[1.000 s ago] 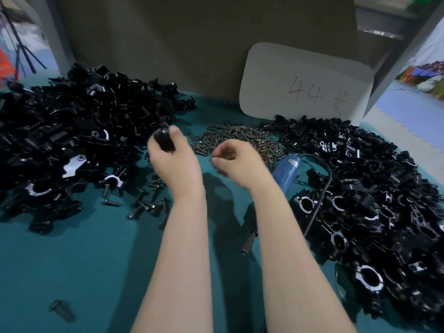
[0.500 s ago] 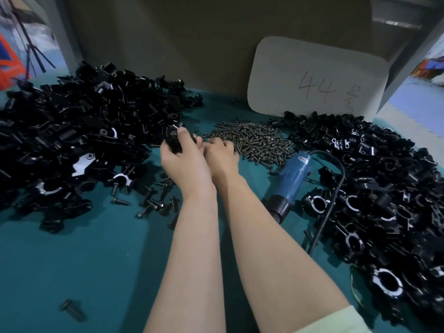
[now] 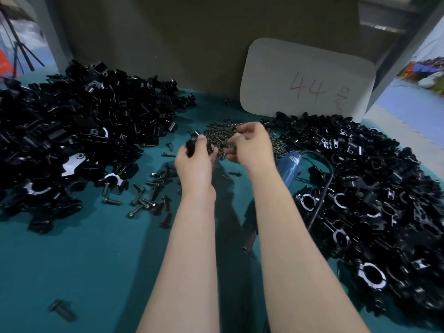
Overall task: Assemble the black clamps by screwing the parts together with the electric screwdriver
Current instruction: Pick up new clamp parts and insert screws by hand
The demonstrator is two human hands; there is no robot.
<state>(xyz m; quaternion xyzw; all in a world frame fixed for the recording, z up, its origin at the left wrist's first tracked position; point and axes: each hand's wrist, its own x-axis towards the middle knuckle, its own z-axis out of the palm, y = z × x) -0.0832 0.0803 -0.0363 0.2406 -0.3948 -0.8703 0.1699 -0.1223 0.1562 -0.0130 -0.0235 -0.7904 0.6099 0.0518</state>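
The left hand (image 3: 194, 164) grips a small black clamp part (image 3: 192, 144) in curled fingers, just above the table (image 3: 72, 260) at the near edge of the heap of screws (image 3: 217, 133). The part looks rigid, light and smooth, so a firm pinch across its flat faces, clear of the screw hole, should serve best. The right hand (image 3: 251, 147) hovers over the screws with fingers bent as if pinching; whether it has one cannot be told. The screws are tiny and likely to slip or roll. The electric screwdriver (image 3: 289, 167) lies beside the right wrist, its cord (image 3: 329, 183) looping over the right pile of clamps (image 3: 374, 193). A left pile (image 3: 72, 140) and loose bolts (image 3: 149, 198) crowd the other side; a card (image 3: 307, 78) stands behind.
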